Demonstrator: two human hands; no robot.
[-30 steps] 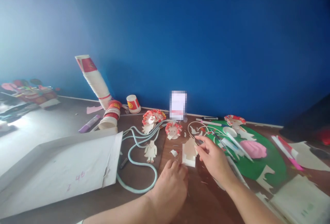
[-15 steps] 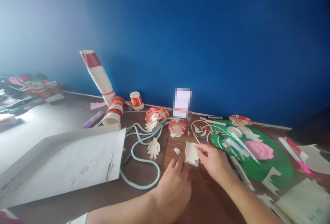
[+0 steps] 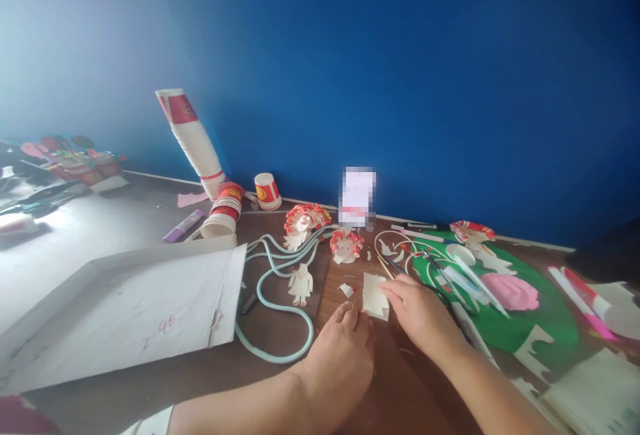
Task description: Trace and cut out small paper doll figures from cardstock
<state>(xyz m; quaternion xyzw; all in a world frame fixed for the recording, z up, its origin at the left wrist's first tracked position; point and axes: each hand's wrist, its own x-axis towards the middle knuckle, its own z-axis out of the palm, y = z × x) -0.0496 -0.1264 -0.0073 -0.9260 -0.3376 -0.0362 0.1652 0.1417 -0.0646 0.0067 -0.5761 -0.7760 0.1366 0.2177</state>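
A small cream piece of paper (image 3: pixel 374 295) with a notched lower right edge is over the brown table. My right hand (image 3: pixel 417 311) pinches its right side between thumb and fingers. At the paper's lower left corner is my left hand (image 3: pixel 345 351), its fingers curled down and closed; what they hold, if anything, is hidden. A white paper scrap (image 3: pixel 347 290) lies just beyond the left fingers. Left of it rests a cream paper doll cutout (image 3: pixel 301 284). Behind the paper sits a small round piece with a red fringed rim (image 3: pixel 347 246).
A white tray (image 3: pixel 125 308) and pale blue cord (image 3: pixel 273 356) lie left. Stacked paper cups (image 3: pixel 197 148) lean near the blue wall; a single cup (image 3: pixel 267 191) stands beside. On the right, a green sheet (image 3: pixel 555 318) carries pens and a pink paper shape (image 3: pixel 511 291).
The view has shifted slightly, so most things sit a little further right in the picture. Both hands keep nearly the same pose, with the right one still pinching the paper.
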